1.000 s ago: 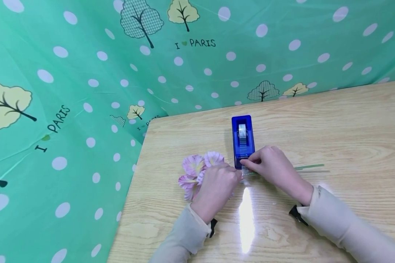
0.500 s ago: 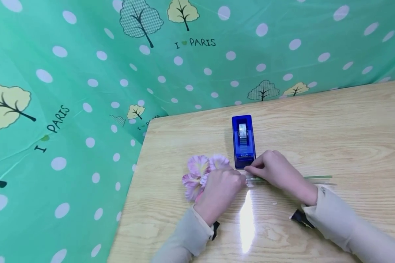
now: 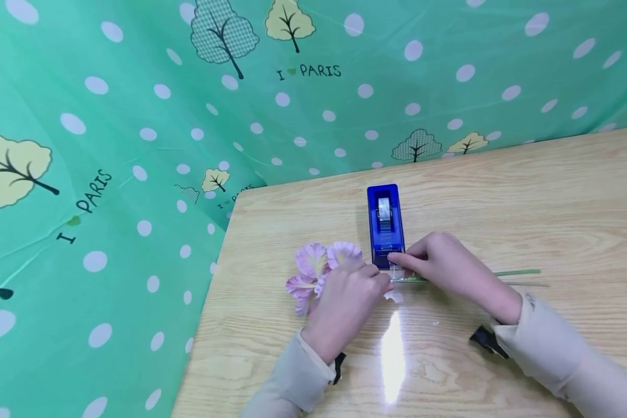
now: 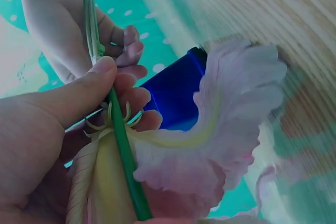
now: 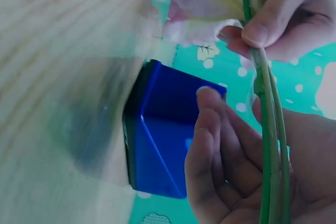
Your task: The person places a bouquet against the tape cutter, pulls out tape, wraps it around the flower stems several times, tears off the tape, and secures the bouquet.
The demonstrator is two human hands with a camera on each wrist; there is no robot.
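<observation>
Taping the stems [image 3: 517, 272] together seemed the step in hand. The left hand [image 3: 349, 295] pinched them right of the pink flowers [image 3: 311, 262], nearer than the blue dispenser [image 3: 386, 232]. Whether the curved fingers of the right hand [image 3: 451, 270] gripped the clear tape [image 3: 397, 271], I could not tell. The next move likely called for wrapping it snugly. The far cloth [image 3: 313, 116] read "I PARIS", a heart between.

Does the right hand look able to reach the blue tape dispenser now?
Probably yes: the right hand is beside the near end of the blue tape dispenser, with nothing visible between.
</observation>
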